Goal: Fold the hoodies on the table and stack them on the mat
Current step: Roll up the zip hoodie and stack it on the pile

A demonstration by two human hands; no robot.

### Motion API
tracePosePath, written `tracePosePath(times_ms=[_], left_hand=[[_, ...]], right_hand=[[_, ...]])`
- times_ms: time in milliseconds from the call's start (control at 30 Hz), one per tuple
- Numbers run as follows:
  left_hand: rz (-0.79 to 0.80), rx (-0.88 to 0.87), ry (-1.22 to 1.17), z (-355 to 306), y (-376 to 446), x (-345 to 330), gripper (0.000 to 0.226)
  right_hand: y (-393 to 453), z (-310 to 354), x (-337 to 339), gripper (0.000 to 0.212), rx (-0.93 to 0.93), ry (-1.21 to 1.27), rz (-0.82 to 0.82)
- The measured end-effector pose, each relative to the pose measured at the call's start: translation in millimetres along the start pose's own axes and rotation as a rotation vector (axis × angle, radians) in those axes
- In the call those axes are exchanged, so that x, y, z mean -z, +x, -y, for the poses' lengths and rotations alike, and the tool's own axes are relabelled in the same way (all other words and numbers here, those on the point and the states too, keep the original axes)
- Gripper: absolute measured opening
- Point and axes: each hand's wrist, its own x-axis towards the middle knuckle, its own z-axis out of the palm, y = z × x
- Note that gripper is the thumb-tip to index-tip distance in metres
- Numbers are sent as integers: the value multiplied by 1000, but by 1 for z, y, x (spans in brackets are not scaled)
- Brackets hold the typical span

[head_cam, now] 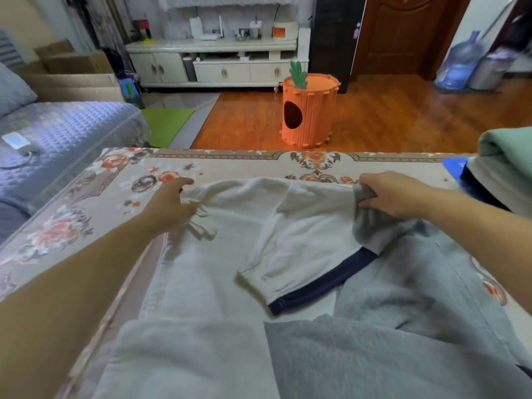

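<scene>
While the white hoodie (230,254) lies spread on the bench (86,203), our right hand (385,194) pinches its far edge and our left hand (169,205) rests flat, fingers relaxed, by the drawstring (201,223). We judge the grey hoodie (388,326) overlapping it could drag along and spoil the fold.

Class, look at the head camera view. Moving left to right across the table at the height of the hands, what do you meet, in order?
Left hand → white drawstring → white hoodie → right hand → stack of folded clothes.
</scene>
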Motion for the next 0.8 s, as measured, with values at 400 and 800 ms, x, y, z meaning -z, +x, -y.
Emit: tracePosePath(times_ms=[400,800], left_hand=[[93,-471,559,37,-142,-13,41],[244,-467,1113,-16,-152,-2,28]], right_hand=[[-171,15,-65,17,332,-140,-200],[-164,-2,-49,27,41,-129,-284]])
